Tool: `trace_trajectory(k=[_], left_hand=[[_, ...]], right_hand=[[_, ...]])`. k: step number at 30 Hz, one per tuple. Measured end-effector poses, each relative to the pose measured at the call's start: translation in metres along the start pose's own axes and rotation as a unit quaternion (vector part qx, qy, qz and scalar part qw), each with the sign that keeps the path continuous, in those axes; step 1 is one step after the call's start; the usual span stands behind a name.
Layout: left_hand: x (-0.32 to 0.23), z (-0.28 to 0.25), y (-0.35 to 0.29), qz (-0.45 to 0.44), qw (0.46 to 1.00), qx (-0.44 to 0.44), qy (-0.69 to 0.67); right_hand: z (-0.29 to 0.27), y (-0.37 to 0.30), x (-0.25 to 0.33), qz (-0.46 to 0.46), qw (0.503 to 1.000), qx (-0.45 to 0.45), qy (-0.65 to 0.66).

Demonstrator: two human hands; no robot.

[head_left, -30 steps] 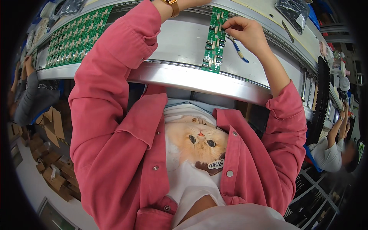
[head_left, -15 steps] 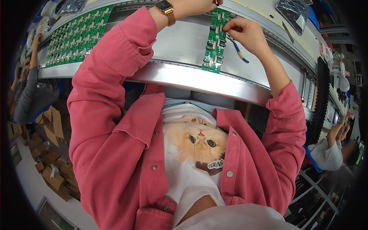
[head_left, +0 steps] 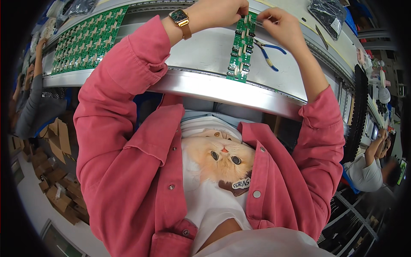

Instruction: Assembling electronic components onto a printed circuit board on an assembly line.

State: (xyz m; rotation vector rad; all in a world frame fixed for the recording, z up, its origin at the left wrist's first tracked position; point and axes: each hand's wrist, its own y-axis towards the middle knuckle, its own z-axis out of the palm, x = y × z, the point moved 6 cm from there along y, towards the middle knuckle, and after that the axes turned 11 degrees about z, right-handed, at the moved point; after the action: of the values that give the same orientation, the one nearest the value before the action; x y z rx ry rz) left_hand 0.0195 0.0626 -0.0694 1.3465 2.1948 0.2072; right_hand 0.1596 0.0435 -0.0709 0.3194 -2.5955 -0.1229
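A narrow green circuit board strip (head_left: 242, 49) with black and pale connectors lies on the metal bench, its long side running away from me. My left hand (head_left: 224, 12) reaches over its far end from the left, fingers bent and pressed together at the board's edge; what they pinch, if anything, is hidden. On the other side, my right hand (head_left: 281, 26) is closed, thumb and fingertips together beside the far right edge; anything held there is too small to make out. Blue-handled pliers (head_left: 268, 55) lie right of the strip, below my right hand.
A large green panel (head_left: 87, 40) of boards lies to the left on the metal rail bench (head_left: 188, 79). Tweezers (head_left: 321, 36) and a dark bagged item (head_left: 327, 15) rest at the far right. Cardboard boxes (head_left: 60, 188) stand lower left. Other people work at both sides.
My right hand has moved up and away from the strip's middle, uncovering the pliers. My left hand has come slightly nearer, at the strip's far end.
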Motion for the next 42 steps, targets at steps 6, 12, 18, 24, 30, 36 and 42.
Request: trace_trajectory(k=[6,12,18,24,30,36,42], left_hand=[[-0.033,0.000,-0.007,-0.039,0.998,0.046,0.014],[-0.042,-0.005,-0.029,-0.076,0.996,0.003,0.053],[-0.042,0.005,-0.024,-0.053,0.997,0.007,0.057],[-0.037,0.005,-0.030,-0.078,0.993,0.015,0.082],[-0.039,0.008,-0.027,-0.055,0.994,0.009,0.095],[-0.039,0.010,-0.029,-0.037,0.993,-0.002,0.110],[-0.038,-0.003,-0.017,-0.041,0.991,-0.012,0.127]], right_hand=[[0.018,0.092,-0.077,0.130,0.985,0.021,-0.111],[0.004,0.102,-0.032,-0.082,0.987,-0.099,-0.101],[0.018,0.134,-0.107,0.036,0.945,-0.026,-0.325],[0.018,0.128,-0.088,0.037,0.951,-0.048,-0.303],[0.015,0.114,-0.078,0.056,0.956,-0.034,-0.285],[0.004,0.085,-0.029,0.082,0.966,-0.012,-0.245],[0.003,0.071,-0.030,0.060,0.990,0.002,-0.128]])
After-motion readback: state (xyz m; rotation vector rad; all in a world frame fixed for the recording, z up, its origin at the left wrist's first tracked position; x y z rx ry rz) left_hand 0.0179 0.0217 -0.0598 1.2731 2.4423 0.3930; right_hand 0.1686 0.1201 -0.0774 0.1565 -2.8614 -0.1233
